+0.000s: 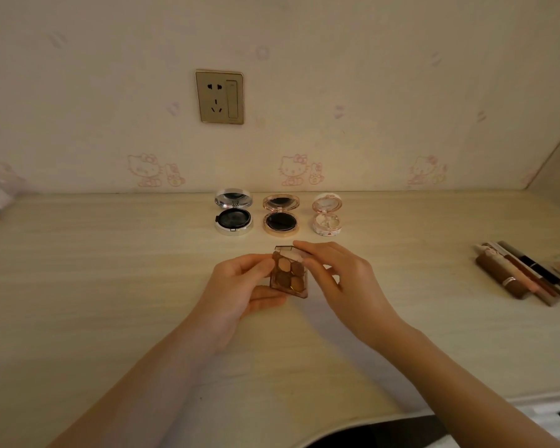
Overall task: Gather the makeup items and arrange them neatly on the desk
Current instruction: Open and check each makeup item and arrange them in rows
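- Centre frame: you hold the small square brown eyeshadow palette (288, 273) just above the pale wooden desk (110, 270). Your left hand (240, 286) curls under its base and your right hand (340, 276) pinches its clear lid, likely raising it to match the row.
- Just above: the round silver compact (233, 215), round gold compact (281, 218) and round white-and-pink compact (326, 216) stand open side by side near the wall; nothing stands between them and the palette.
- Right edge: brown lipsticks and pencils (518, 273) lie bunched, well apart, seemingly awaiting sorting.
- Upper centre: a gold wall socket (219, 97).
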A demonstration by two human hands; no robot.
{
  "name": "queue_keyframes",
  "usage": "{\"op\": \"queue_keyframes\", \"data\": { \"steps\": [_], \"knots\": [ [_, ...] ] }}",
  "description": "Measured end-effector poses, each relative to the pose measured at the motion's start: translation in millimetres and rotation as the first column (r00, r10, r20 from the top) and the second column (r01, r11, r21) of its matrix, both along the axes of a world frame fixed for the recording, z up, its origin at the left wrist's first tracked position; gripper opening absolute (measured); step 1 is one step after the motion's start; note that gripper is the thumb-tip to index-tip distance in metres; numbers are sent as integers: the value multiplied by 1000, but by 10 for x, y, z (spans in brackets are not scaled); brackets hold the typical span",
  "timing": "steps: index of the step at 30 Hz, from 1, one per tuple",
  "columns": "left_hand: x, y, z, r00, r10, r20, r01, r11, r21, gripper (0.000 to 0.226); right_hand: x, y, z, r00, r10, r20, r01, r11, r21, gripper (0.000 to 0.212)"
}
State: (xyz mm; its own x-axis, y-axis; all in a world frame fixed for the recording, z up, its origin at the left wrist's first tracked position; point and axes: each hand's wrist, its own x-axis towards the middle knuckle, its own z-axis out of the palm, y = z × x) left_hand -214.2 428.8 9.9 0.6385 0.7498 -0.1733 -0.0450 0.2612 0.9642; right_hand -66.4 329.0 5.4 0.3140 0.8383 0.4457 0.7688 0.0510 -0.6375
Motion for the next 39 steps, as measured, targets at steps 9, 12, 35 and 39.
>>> {"op": "queue_keyframes", "data": {
  "steps": [9,12,35,39],
  "knots": [
    [-14,11,-141,955,168,-243,55,709,703,30,103,122,12,997,-57,59,64,992,-112,28],
    [-29,0,-175,922,223,-318,150,552,820,31,106,151,-1,997,-51,50,58,987,-147,28],
    [-14,117,-393,875,330,-356,270,279,922,23,167,425,-1,1000,-7,-26,-1,952,-306,28],
    [-20,112,-395,875,334,-351,260,287,922,23,198,494,18,997,-21,-69,-2,947,-323,27]
  ]
}}
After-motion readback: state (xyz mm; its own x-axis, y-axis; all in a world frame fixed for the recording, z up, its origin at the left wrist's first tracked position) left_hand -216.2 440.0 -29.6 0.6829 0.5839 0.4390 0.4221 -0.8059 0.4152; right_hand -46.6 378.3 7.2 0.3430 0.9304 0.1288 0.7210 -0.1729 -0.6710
